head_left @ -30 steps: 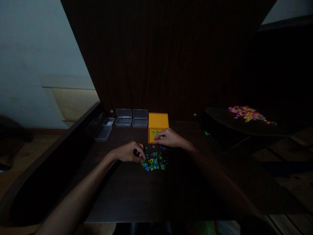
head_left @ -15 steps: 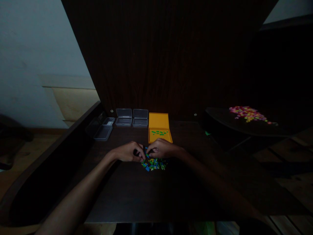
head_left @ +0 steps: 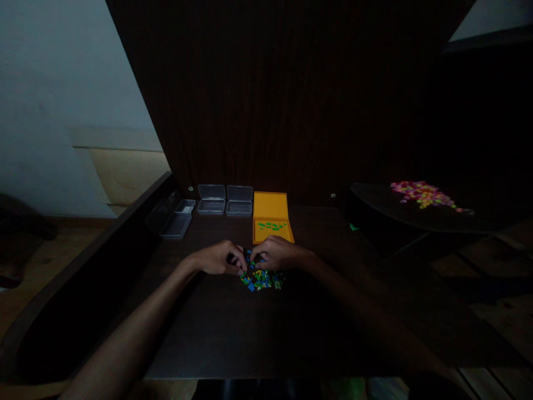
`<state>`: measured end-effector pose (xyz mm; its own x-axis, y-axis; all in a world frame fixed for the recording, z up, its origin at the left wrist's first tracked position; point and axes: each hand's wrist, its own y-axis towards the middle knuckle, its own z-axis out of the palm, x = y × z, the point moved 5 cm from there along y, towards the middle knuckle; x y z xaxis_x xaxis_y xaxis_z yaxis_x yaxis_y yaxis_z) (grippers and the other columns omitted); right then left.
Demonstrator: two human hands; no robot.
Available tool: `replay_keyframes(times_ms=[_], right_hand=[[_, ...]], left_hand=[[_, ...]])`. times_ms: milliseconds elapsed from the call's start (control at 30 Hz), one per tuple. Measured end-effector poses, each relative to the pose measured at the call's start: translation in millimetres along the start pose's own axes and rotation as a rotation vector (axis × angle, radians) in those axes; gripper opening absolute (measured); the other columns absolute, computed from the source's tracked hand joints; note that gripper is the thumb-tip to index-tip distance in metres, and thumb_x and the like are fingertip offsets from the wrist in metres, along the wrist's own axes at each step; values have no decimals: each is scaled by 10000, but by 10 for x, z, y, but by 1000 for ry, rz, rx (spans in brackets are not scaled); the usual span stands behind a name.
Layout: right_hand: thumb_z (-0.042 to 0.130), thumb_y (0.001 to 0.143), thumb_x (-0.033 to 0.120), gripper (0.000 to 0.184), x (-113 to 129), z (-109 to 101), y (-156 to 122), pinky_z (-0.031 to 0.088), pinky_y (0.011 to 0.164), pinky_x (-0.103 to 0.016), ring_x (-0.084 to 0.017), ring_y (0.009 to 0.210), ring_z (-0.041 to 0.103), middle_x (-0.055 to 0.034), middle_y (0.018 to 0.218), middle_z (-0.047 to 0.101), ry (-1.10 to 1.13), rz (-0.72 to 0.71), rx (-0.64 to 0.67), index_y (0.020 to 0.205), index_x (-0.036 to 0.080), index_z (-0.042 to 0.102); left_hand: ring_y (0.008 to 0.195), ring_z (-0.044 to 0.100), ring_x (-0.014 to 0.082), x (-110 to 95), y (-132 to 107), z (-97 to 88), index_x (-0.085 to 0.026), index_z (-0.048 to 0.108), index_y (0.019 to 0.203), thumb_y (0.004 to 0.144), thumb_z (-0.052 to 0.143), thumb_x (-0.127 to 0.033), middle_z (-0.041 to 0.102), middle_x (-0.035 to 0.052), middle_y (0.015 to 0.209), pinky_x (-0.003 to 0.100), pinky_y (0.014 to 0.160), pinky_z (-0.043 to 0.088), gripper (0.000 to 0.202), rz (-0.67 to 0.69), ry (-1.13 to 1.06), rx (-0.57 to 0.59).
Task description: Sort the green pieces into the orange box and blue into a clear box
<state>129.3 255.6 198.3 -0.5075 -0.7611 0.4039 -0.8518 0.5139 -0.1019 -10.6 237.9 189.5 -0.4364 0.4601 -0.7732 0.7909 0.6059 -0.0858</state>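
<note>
I have a scattered heap of small blue, green and yellow pieces (head_left: 264,279) lying on a dark table (head_left: 216,328), between the two hands and slightly on their near side. The left hand (head_left: 220,258) is curled, thumb and fingers bent down at the heap's left edge; from here I cannot make out whether a piece is pinched there. The right hand (head_left: 276,253) arches over the heap's far side, fingers bent in toward the left hand, the two just apart; it is too dim for me to tell whether they grip anything. Just beyond the right hand I see a yellow box (head_left: 260,235), its lid (head_left: 270,205) raised, with several green pieces (head_left: 275,229) spread inside. Beyond the left hand stand two clear cases (head_left: 211,207) side by side, lids up, and farther to its left lies a larger clear case (head_left: 175,225). Well off to the right of the right hand, a pink, red and yellow pile (head_left: 422,194) sits on a dark ledge (head_left: 387,208). Past both hands rises a dark wooden panel (head_left: 283,111).
</note>
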Motion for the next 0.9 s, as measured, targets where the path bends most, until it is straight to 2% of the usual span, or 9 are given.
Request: replay_keyframes(times_ms=[200, 533, 900], right_hand=[[664, 786, 248, 257, 11, 2, 6, 285, 556, -205, -93, 563, 488, 30, 654, 604, -11, 0, 4, 1036, 227, 721], [649, 776, 224, 162, -15, -29, -17, 296, 580, -217, -116, 628, 528, 15, 694, 640, -78, 16, 20, 916, 219, 731], [636, 796, 281, 228, -8, 15, -3, 310, 583, -222, -130, 682, 566, 10, 750, 669, -96, -7, 10, 1005, 247, 720]], left_hand=[[661, 483, 102, 10, 3, 2, -161, 749, 855, 765, 684, -276, 609, 13, 752, 205, 611, 377, 159, -14, 7, -1], [650, 482, 96, 9, 3, 2, -149, 734, 818, 749, 683, -219, 620, 10, 749, 204, 608, 373, 112, -34, 4, -3], [659, 487, 97, 44, 4, 13, -142, 715, 816, 736, 663, -182, 640, 11, 769, 200, 609, 375, 104, -42, 0, 4]])
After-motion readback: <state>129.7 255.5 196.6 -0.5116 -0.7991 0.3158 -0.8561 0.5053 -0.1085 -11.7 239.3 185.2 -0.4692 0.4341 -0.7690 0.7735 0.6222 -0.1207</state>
